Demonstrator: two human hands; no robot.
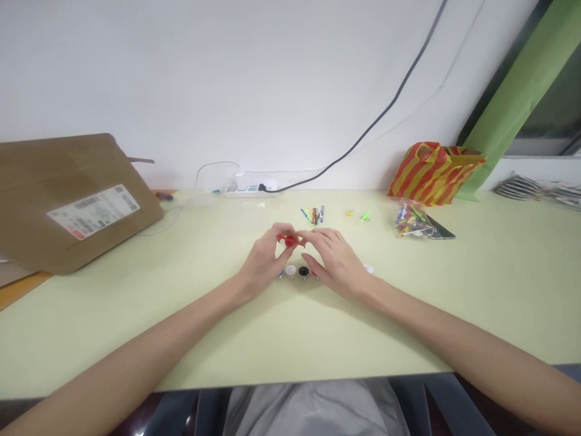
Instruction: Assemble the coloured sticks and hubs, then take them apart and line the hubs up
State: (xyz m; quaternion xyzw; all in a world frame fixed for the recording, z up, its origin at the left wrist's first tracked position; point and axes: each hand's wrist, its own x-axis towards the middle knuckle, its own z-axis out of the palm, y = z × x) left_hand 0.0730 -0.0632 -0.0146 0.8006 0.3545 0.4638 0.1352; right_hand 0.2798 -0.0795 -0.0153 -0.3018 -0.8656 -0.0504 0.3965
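Note:
My left hand [266, 257] is closed, its thumb and fingers pinching a small red plastic piece [289, 241] with a round part in its middle. The fingertips of my right hand [333, 259] reach the right end of that red piece, while its thumb stays apart below. Just under my hands stands a row of small round-topped pieces: a white one [290, 270], a black one [304, 271], and a red one partly behind my right thumb. A blue one shows partly beside my left hand. Another white piece [368, 268] lies beyond my right wrist.
Coloured plastic sticks [314, 215] lie behind my hands, with yellow [349, 213] and green bits [365, 216] to their right. A clear bag of parts [413, 221] sits before a striped bag [433, 172]. A cardboard box [72, 200] stands left; a power strip [249, 191] lies along the wall.

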